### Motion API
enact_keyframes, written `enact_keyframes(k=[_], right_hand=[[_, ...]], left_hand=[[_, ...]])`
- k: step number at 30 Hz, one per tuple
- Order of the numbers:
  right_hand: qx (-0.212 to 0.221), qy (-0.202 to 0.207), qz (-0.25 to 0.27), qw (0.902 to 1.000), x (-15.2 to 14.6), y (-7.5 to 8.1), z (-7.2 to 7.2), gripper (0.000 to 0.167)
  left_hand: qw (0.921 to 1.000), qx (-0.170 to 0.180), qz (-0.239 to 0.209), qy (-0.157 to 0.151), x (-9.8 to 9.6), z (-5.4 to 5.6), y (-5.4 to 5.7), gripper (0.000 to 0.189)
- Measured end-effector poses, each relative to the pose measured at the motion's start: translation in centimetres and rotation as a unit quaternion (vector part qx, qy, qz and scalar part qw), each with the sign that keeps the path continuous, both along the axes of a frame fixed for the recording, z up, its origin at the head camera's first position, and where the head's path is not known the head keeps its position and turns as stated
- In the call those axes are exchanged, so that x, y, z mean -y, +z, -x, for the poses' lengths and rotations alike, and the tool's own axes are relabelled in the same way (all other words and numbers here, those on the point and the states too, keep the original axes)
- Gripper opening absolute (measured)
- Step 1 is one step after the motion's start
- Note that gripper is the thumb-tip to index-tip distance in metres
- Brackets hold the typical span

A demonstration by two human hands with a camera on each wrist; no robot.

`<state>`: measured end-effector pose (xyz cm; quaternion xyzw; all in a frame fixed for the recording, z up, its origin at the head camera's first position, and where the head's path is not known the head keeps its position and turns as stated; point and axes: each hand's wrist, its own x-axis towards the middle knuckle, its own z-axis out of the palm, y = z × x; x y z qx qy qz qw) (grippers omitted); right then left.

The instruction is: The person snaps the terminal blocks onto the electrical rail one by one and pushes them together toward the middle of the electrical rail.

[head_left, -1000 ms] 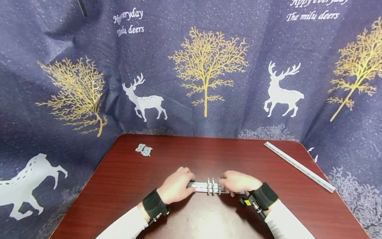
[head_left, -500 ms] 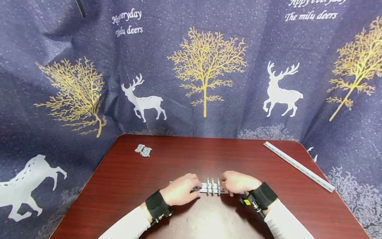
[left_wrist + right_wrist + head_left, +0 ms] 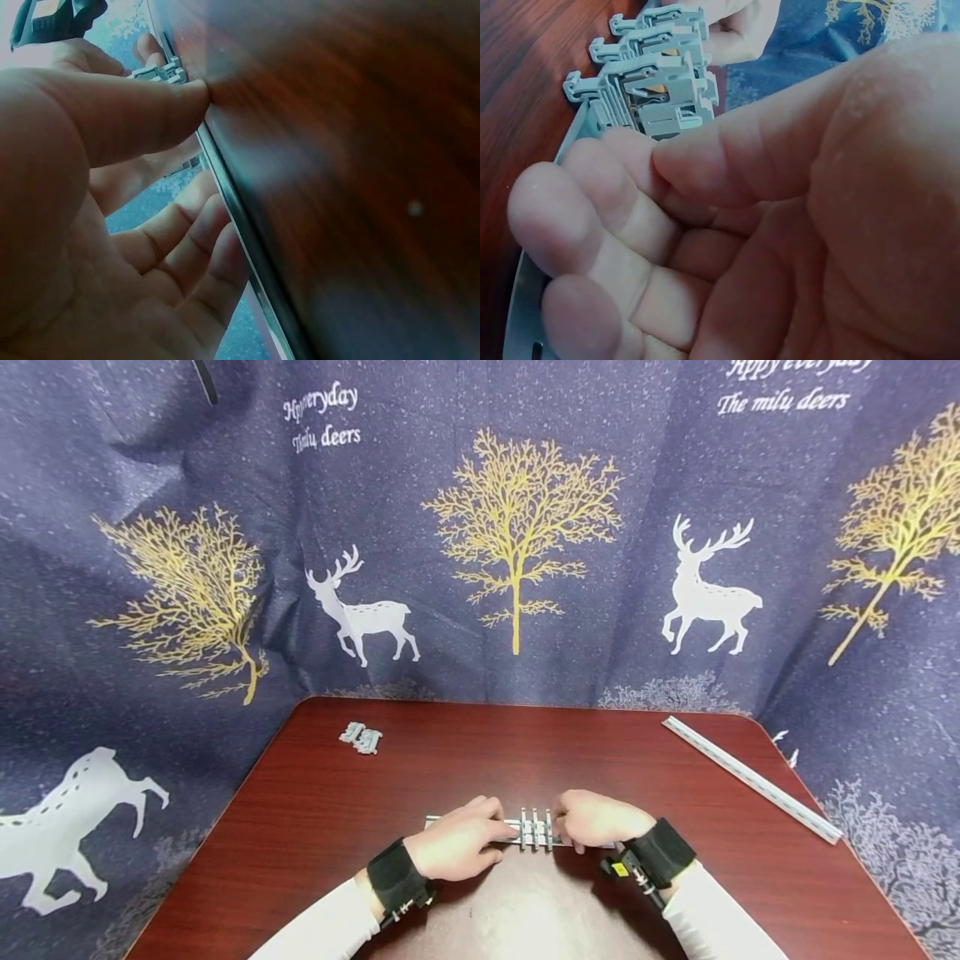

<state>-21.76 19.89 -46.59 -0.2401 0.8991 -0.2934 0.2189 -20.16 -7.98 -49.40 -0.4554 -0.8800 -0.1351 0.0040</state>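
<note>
A slotted metal DIN rail (image 3: 512, 832) lies crosswise on the table, with three grey terminal blocks (image 3: 649, 97) clipped side by side at its middle. My left hand (image 3: 461, 839) grips the rail left of the blocks. Its thumb (image 3: 150, 116) lies on one side and several fingers (image 3: 202, 232) on the other. In the head view its forefinger reaches up to the leftmost block. Right of the blocks my right hand (image 3: 600, 818) holds the rail with curled fingers, thumb tip against the forefinger, close beside the nearest block. Whether it presses that block is hidden.
A second, longer DIN rail (image 3: 753, 779) lies slantwise at the right of the brown table (image 3: 480, 752). Two small grey terminal parts (image 3: 362, 737) lie at the back left. A patterned curtain (image 3: 450, 527) hangs behind the table.
My left hand has slid right along the rail toward the terminal blocks, uncovering the rail's left end. The right hand and the blocks look almost still.
</note>
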Motion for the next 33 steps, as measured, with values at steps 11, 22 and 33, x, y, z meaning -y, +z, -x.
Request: enact_keyframes(k=[11,22,33], right_hand=[[-0.009,-0.010,0.001,0.9999,0.6,-0.3,-0.1,0.024],[-0.030,-0.005,0.003,0.9995,1.3,-0.5,-0.2,0.022],[-0.032,-0.006,0.014,0.9994,1.4,-1.0,0.0,0.023]], left_hand=[[1.0000,-0.004,0.000,-0.002,0.0,-0.1,0.1,0.034],[0.9997,-0.019,-0.008,-0.010,0.1,0.0,0.0,0.033],[0.9998,-0.019,0.011,-0.002,0.0,0.1,-0.2,0.030]])
